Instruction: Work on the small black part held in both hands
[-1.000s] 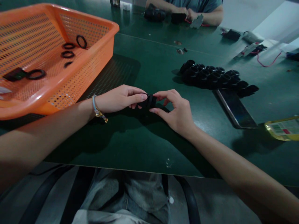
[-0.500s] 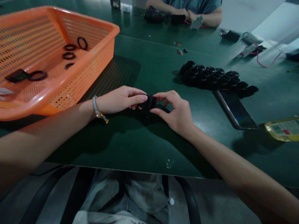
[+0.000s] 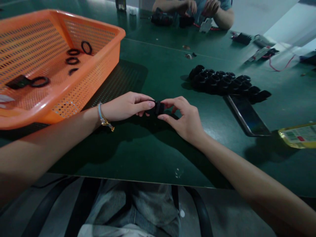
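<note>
Between my two hands is a small black cylindrical part, held just above the green table. My left hand pinches its left end, thumb on top. The fingertips and thumb of my right hand grip its right end. A raised band runs around the part's middle; finer detail is too dark to make out. To the right, behind my right hand, similar-looking black round parts stand packed together in rows.
An orange basket at the left holds several black rings and a black block. A phone and a yellow-edged package lie at the right. Across the table, a co-worker's hands are near a black power drill.
My hands keep their grip on the black part with hardly any movement. Across the table, the co-worker's hands have lifted and moved apart. The view has shifted slightly.
</note>
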A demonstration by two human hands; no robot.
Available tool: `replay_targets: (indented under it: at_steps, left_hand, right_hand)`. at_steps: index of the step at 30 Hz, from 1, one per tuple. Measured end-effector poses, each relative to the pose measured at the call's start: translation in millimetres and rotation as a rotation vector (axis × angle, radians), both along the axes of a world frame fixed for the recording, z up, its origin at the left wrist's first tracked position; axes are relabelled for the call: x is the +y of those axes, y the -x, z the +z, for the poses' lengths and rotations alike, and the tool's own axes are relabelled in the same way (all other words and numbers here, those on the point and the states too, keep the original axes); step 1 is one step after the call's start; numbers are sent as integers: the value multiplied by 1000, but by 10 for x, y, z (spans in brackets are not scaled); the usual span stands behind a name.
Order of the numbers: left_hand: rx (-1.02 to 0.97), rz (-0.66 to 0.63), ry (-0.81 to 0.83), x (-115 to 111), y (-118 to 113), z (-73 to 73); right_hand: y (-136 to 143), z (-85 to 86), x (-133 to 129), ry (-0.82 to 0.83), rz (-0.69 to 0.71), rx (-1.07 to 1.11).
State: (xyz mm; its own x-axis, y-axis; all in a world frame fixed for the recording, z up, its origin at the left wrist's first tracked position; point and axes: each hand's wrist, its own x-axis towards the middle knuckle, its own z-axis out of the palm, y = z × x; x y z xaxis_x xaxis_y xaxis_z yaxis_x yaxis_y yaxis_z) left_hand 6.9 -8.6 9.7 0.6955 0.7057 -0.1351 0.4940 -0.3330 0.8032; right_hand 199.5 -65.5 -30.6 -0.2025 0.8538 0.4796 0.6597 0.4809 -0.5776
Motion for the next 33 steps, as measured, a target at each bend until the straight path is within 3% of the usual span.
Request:
replay_targets:
  at_steps: [33]
  left_hand:
    - [-22,8,62,2,4,-7]
  right_hand:
    - [11,0,12,12,-7,-2]
